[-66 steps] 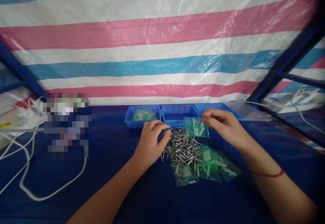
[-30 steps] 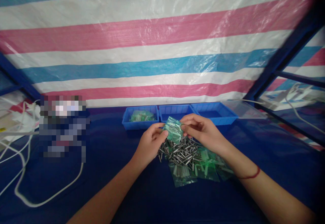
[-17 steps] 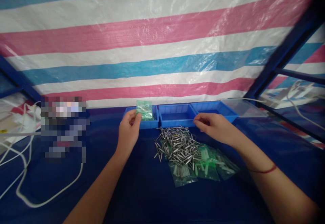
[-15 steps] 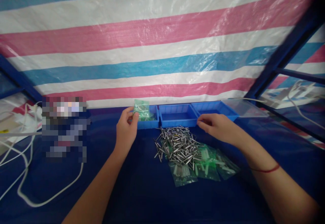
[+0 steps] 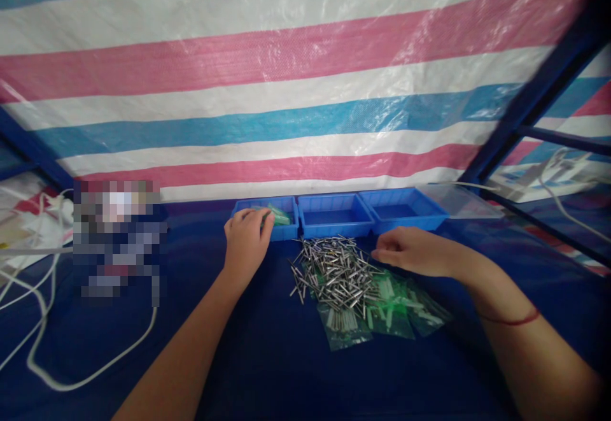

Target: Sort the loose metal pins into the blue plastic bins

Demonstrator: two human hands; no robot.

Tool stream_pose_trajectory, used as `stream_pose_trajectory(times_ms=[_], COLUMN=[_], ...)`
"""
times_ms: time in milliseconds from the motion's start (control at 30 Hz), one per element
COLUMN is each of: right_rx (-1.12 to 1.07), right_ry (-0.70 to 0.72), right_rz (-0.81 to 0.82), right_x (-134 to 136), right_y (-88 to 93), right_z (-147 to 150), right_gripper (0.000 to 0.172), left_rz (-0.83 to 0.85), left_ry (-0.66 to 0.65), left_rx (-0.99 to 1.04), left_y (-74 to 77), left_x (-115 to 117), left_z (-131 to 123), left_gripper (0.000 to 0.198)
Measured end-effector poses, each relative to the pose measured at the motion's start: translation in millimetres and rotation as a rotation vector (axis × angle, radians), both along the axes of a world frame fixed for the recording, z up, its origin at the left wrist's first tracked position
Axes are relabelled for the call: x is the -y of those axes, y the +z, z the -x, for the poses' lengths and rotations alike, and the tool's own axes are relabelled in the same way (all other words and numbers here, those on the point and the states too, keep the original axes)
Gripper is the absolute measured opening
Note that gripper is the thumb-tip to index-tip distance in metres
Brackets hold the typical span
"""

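Observation:
My left hand [image 5: 245, 239] reaches into the left blue bin [image 5: 286, 231], its fingers closed on a small green-tinted plastic bag [image 5: 262, 209]. More green bag material [image 5: 280, 214] lies inside that bin, and part of it is behind my fingers. My right hand [image 5: 405, 250] hovers at the right edge of a heap of thin metal pins [image 5: 337, 274], its thumb and fingers curled together. Whether anything is between those fingertips is hidden. Green-tinted clear bags with pale rods in them [image 5: 389, 313] lie at the front and right of the heap.
A middle blue bin [image 5: 334, 222] and a right blue bin [image 5: 405, 217] stand beside the left one. Right of them lies a clear plastic sheet [image 5: 470, 203]. White cables [image 5: 90, 379] curve over the dark blue table [image 5: 267, 357] at left. A striped tarp [image 5: 286, 77] hangs behind.
My left hand has lowered the green bag from above the left bin's rim into the bin. My right hand has moved down slightly, from the bins' front edge towards the heap's right side.

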State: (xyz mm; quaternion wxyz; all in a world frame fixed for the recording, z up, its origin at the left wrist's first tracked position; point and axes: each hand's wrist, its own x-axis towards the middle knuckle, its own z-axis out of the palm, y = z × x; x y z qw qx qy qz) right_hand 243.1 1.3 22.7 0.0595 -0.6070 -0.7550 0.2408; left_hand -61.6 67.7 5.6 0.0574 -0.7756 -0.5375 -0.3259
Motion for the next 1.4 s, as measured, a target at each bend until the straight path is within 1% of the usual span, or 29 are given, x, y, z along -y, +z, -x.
stream_pose_trajectory(times_ms=[100,200,300,400,467,500,567,600,667,733,800,867,967,1100,1200,1300,1400], right_rx=[-0.058,-0.097,-0.091,-0.086,-0.085,-0.091,-0.108,-0.120,-0.153,-0.187,-0.199,-0.196,-0.213,-0.263,-0.264,-0.347,-0.547], right_ry=[0.034,0.075,0.066,0.017,0.022,0.033,0.057,0.068,0.088,0.101,0.099,0.076,0.048,-0.024,-0.104,-0.188,-0.264], right_rz=[0.117,0.194,0.184,0.163,0.163,0.168,0.181,0.186,0.187,0.183,0.175,0.148,0.050,-0.111,-0.234,-0.333,-0.325], right_x=[6,12,17,18,17,16,12,11,9,9,9,9,8,4,0,-2,-2], right_y=[1.7,3.2,5.1,5.3,4.0,3.2,1.8,1.4,1.4,1.8,2.1,2.1,2.0,3.1,3.7,4.2,5.9], right_z=[-13,-14,-7,-1,0,0,-1,-1,-2,-1,-1,-2,-6,-15,-19,-13,2], right_gripper=[0.038,0.038,0.034,0.035,0.030,0.028,0.027,0.028,0.029,0.027,0.024,0.022,0.019,0.021,0.019,0.020,0.029], left_rz=[-0.028,-0.052,-0.077,-0.089,-0.085,-0.077,-0.030,0.007,0.082,0.142,0.190,0.222,0.235,0.221,0.221,0.223,0.218], left_ry=[0.006,-0.001,-0.039,-0.122,-0.215,-0.281,-0.468,-0.573,-0.759,-0.825,-0.828,-0.806,-0.772,-0.739,-0.713,-0.689,-0.685], left_rx=[-0.073,-0.120,-0.115,-0.085,-0.059,-0.046,-0.055,-0.083,-0.165,-0.234,-0.277,-0.296,-0.298,-0.284,-0.281,-0.282,-0.269], left_y=[-3.5,-6.4,-5.3,-0.7,2.9,4.4,6.2,6.3,4.2,-0.5,-6.5,-11.6,-14.7,-10.9,-6.6,-4.9,-5.3], left_x=[5,9,14,21,30,35,48,55,68,77,82,82,81,80,81,82,81], left_z=[-3,-5,-8,-12,-17,-21,-28,-32,-40,-47,-50,-52,-51,-51,-51,-49,-48], left_gripper=[0.027,0.028,0.030,0.032,0.032,0.032,0.036,0.043,0.064,0.076,0.079,0.077,0.071,0.054,0.047,0.048,0.054])
